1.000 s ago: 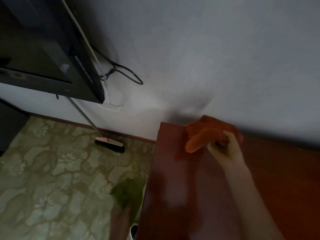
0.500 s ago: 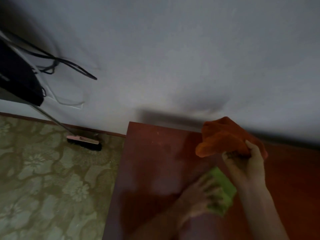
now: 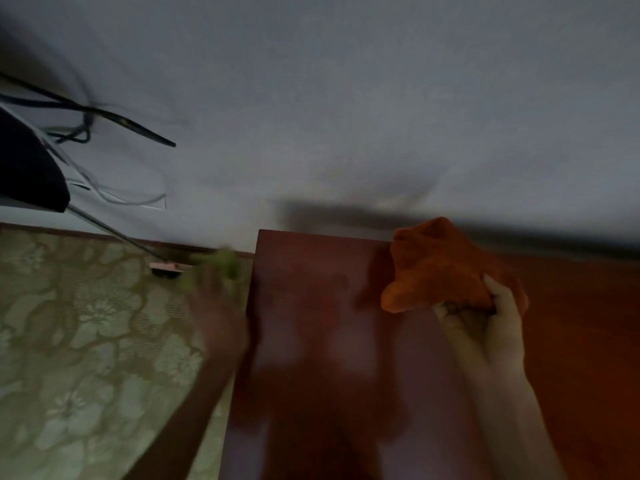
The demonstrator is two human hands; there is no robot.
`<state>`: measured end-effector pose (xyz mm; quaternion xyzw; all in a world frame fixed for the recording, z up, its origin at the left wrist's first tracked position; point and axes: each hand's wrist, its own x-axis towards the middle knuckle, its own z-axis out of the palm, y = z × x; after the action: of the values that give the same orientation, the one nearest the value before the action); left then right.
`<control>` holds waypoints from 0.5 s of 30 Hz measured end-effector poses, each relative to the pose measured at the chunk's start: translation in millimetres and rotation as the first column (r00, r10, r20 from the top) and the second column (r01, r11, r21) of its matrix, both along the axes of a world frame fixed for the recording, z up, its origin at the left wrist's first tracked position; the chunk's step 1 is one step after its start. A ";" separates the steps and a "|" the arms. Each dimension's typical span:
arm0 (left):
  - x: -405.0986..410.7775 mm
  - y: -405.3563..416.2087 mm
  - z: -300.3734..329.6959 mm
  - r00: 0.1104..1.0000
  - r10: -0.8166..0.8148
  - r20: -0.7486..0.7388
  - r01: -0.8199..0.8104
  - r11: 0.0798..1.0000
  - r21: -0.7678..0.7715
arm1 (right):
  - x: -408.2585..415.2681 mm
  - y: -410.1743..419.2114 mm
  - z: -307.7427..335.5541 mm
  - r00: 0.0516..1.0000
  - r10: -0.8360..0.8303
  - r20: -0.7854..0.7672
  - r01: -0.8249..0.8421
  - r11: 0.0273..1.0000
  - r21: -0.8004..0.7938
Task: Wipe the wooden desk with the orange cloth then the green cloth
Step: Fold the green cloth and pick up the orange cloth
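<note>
Head view of a dim room. The wooden desk (image 3: pixel 311 341), reddish brown, fills the lower right of the scene, and its far edge meets a pale grey wall (image 3: pixel 346 98).

The right hand (image 3: pixel 485 327) is raised over the far right part of the desk, fingers curled shut around a bunched orange cloth (image 3: pixel 440 268). The cloth rises as a crumpled mass from the top of the fist toward the wall; whether any part of it touches the desk surface cannot be told.

The left hand (image 3: pixel 214 306) lies beyond the left edge of the desk, over the floor, and is heavily blurred. A smear of green cloth (image 3: pixel 225 265) shows at its far end, by the fingertips. The blur hides whether the fingers are closed on it, so the grip cannot be told. The two hands are well apart, with the far left corner of the desk between them.

The floor to the left carries a green and cream floral carpet (image 3: pixel 86 341). A broom (image 3: pixel 166 270) rests at the foot of the wall, its thin handle slanting up to the left. Dark cables (image 3: pixel 104 116) hang on the wall at far left, beside a dark object (image 3: pixel 27 168) cut by the frame edge.
</note>
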<state>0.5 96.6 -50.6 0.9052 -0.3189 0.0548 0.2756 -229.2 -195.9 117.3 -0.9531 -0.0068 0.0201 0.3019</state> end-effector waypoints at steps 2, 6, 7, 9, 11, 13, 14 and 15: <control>-73.0 -37.1 12.7 0.887 -0.460 -0.042 0.462 0.885 0.064 | -2.7 -0.9 -1.8 0.999 0.037 0.022 -0.037 0.999 -0.003; -159.1 -68.3 -7.5 0.259 -0.965 -0.043 0.903 0.226 0.365 | -2.3 0.7 -20.3 0.989 -0.033 -0.146 0.038 0.999 0.026; -147.8 -77.0 -12.5 0.234 -0.972 -0.012 0.903 0.213 0.373 | -2.4 3.1 -16.0 0.994 -0.090 -0.065 0.092 0.996 0.021; -102.0 -92.6 -12.8 0.413 -0.905 0.103 0.826 0.420 0.375 | 4.3 22.1 -2.5 0.996 -0.083 0.009 0.083 0.996 0.016; -32.8 -99.2 -10.7 0.758 -0.645 0.091 0.569 0.724 0.390 | 7.1 32.8 -3.3 0.967 -0.134 0.216 0.153 0.985 -0.074; 31.2 -77.7 -7.1 0.941 -0.338 -0.002 0.312 0.867 0.388 | 9.1 44.3 -15.2 0.973 -0.140 0.181 0.164 0.979 -0.121; 42.5 -57.8 -2.7 0.975 -0.200 -0.094 0.220 0.912 0.347 | 12.9 49.1 -16.5 0.979 -0.139 0.152 0.167 0.967 -0.193; 45.2 -42.8 -4.5 0.989 -0.131 -0.072 0.148 0.929 0.339 | 11.4 52.8 -18.1 0.990 -0.070 0.122 0.097 0.968 -0.230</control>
<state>45.8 53.8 -55.0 0.9155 -0.3802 -0.0433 0.1244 -217.8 -143.1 99.2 -0.9812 0.0189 -0.0459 0.1865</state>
